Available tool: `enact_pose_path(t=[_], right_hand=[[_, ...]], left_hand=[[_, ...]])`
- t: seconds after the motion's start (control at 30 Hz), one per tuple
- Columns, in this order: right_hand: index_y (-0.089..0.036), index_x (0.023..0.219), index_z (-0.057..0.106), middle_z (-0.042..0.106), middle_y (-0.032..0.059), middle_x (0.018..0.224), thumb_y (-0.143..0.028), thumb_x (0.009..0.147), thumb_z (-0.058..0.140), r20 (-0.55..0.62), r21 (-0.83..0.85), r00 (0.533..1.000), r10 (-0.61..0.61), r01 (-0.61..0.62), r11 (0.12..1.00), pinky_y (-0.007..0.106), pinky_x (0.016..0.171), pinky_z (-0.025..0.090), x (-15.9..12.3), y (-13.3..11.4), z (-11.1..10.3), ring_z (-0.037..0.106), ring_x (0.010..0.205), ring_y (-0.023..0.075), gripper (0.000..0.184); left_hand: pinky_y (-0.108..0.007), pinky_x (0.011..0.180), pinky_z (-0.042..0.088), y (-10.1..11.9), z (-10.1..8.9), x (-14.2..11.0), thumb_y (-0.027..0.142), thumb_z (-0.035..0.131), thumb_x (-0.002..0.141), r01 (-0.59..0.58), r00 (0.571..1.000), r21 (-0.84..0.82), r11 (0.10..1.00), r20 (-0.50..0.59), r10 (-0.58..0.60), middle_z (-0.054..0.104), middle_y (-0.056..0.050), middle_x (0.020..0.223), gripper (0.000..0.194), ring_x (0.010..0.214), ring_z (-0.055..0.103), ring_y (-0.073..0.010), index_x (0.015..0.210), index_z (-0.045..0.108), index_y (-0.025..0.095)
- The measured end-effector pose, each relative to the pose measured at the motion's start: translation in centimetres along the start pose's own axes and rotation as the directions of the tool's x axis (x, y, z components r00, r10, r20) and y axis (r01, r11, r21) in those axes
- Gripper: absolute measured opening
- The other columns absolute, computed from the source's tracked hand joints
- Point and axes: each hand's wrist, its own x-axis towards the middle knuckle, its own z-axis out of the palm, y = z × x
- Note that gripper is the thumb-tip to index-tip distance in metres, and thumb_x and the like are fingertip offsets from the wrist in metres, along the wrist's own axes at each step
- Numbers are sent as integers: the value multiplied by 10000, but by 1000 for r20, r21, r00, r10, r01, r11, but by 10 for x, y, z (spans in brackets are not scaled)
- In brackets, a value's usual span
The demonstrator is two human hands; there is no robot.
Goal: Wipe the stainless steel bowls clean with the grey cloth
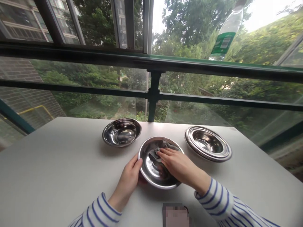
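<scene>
A steel bowl [148,157] sits on the white table [59,170] in front of me. My left hand [129,179] grips its left rim, thumb on the edge. My right hand [176,165] lies inside the bowl, fingers pressed flat on a grey cloth [163,146] against the bowl's inner surface. Part of the cloth is hidden under my fingers. Both arms wear white sleeves with blue stripes.
A second steel bowl [121,131] stands at the back left. A wide-rimmed stack of steel bowls [207,143] stands at the back right. A dark railing [153,94] and glass lie behind the table. A plastic bottle [226,34] stands on the ledge. A blurred object [176,215] lies near me.
</scene>
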Motion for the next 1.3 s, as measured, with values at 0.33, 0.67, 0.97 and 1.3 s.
enact_pose_path(t=[0.33, 0.67, 0.97, 1.3], right_hand=[[-154, 1233, 520, 544, 80, 1270, -121, 835, 485, 224, 154, 931, -288, 258, 954, 283, 1019, 384, 14, -17, -3, 444, 1227, 185, 401], [-28, 1271, 456, 454, 251, 1304, -218, 850, 467, 129, -25, 989, -71, 75, 997, 478, 985, 384, 17, 3, 15, 423, 1228, 322, 461], [-69, 1271, 456, 496, 173, 1294, -155, 868, 416, 235, 86, 947, -217, 202, 975, 401, 1022, 367, 28, -16, 10, 416, 1242, 243, 414], [-117, 1249, 490, 493, 150, 1304, -166, 809, 518, 247, 189, 942, -227, 183, 965, 389, 1020, 366, 23, -6, 9, 427, 1232, 245, 443]], left_hand=[[-256, 387, 456, 2, 4, -4, 375, 567, 778, 16, 997, -21, 1000, 75, -14, 692, -41, 726, 481, 510, 600, -183, 1224, 544, 195], [-251, 397, 449, 3, 3, 1, 370, 593, 758, 49, 996, 1, 999, 77, -49, 644, -5, 557, 540, 426, 570, -165, 1256, 517, 178], [-236, 390, 439, 6, 3, 1, 304, 576, 762, -1, 997, -31, 1000, 72, 3, 655, -10, 614, 439, 455, 566, -150, 1174, 563, 152], [-221, 362, 441, 7, 2, 3, 262, 545, 786, 4, 996, -5, 1000, 88, -4, 623, 6, 565, 391, 419, 548, -134, 1159, 559, 145]])
